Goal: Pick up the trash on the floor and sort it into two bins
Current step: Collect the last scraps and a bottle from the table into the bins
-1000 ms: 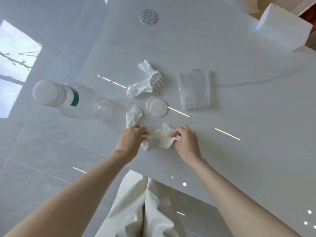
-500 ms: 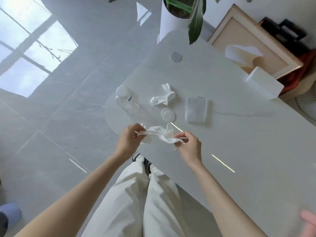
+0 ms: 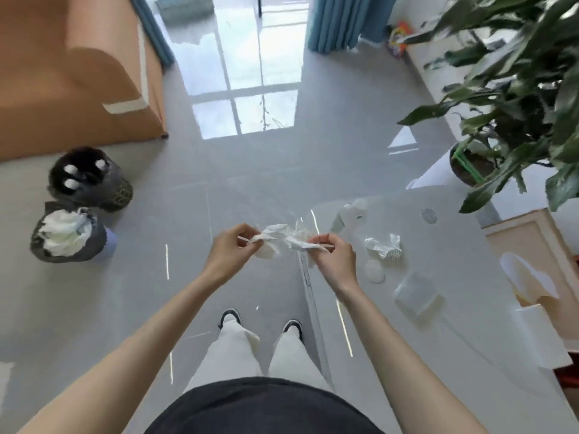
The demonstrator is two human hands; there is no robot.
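Observation:
A crumpled white tissue [image 3: 283,238] is stretched between my hands at chest height above the grey floor. My left hand [image 3: 230,249] pinches its left end and my right hand [image 3: 333,255] pinches its right end. Two dark bins stand on the floor at the left: the farther one [image 3: 89,180] holds dark stuff with white caps, the nearer one [image 3: 67,236] is heaped with white tissues. More trash lies on the white table [image 3: 470,308] to my right: a crumpled wrapper [image 3: 383,245], a round pad [image 3: 375,270], a clear plastic packet [image 3: 416,292] and a clear bottle [image 3: 347,214].
An orange sofa [image 3: 72,73] fills the upper left. A potted plant [image 3: 517,89] in a white pot stands at the right past the table's end. A wooden frame [image 3: 532,261] leans at the right edge. My feet [image 3: 260,321] stand beside the table's edge.
I have stood up and turned left from the table. The tissue came off the tabletop with both hands and now hangs over the floor. The two bins have come into view.

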